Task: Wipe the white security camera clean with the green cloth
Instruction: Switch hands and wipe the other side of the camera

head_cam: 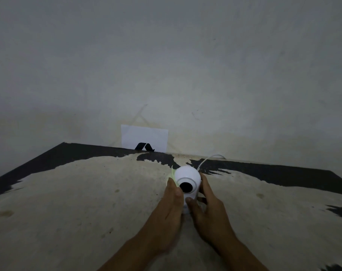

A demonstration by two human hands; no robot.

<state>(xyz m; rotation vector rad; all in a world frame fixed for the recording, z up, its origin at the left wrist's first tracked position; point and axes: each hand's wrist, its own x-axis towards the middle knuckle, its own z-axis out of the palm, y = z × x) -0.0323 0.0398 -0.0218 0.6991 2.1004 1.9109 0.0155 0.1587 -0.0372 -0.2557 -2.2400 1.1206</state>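
The white security camera (187, 175) stands on the worn table (88, 192) with its round black lens facing me. My left hand (169, 208) presses the green cloth (172, 176) against the camera's left side; only a pale green edge of the cloth shows above my fingers. My right hand (205, 208) grips the camera's right side and its base, thumb in front. A thin white cable (207, 160) runs from the camera's back toward the wall.
A white sheet of paper with a black mark (144, 140) leans on the grey wall behind the table's far edge. The tabletop is beige with dark worn patches; its edges fall away at far left and right.
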